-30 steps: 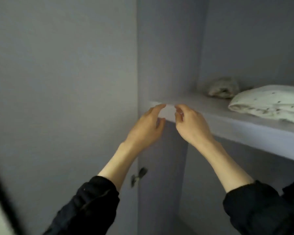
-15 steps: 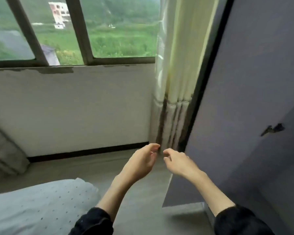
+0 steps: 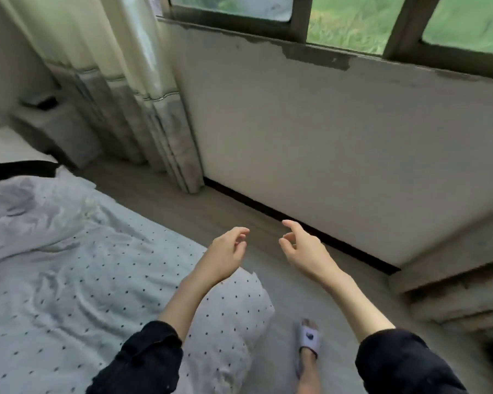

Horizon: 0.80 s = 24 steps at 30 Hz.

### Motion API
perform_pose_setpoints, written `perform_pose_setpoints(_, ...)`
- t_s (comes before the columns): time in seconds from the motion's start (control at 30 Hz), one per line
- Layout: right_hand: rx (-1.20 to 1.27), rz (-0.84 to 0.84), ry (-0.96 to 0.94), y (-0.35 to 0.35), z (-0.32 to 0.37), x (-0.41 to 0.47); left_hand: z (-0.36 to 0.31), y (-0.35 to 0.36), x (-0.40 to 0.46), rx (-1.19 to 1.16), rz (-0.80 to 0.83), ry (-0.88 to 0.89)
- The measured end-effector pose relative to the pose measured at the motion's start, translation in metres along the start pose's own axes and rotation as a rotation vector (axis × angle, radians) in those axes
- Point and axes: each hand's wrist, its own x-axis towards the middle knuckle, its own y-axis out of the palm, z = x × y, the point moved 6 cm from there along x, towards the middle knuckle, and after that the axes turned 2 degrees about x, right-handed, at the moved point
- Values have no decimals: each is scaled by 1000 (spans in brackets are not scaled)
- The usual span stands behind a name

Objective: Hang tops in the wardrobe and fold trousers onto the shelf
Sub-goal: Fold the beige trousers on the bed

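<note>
My left hand (image 3: 225, 253) and my right hand (image 3: 305, 251) are held out in front of me over the floor beside the bed, fingers loosely curled and apart, both holding nothing. Black sleeves cover both forearms. A dark garment strip (image 3: 20, 169) lies across the far left of the bed; what it is I cannot tell. The wardrobe and its shelf are out of view.
A bed with white dotted bedding (image 3: 69, 285) fills the lower left. A pale curtain (image 3: 120, 81) hangs at the window wall (image 3: 310, 143). A bedside table (image 3: 54, 123) stands at the far left. My slippered foot (image 3: 309, 339) is on the grey floor.
The view has swung left from the wardrobe shelf, past the door and curtain, to the bed and window wall. Both hands left the shelf edge and stay empty.
</note>
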Motion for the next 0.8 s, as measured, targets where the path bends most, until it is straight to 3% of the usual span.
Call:
perform_pose_setpoints(0.2, -107, 231, -241, -24, 40, 163, 31, -43, 114, -132, -228, -251)
perform_pose_setpoints(0.4, -276, 462, -419, -15, 104, 266, 62, -83, 137, -207, -386, -488)
perform_pose_setpoints(0.63, -350, 730, -704, 86, 222, 352, 143, -173, 149, -230, -666, -730)
perform_pose_setpoints(0.8, -328, 845, -778, 145, 319, 412, 211, -245, 188, -266, -715, -806)
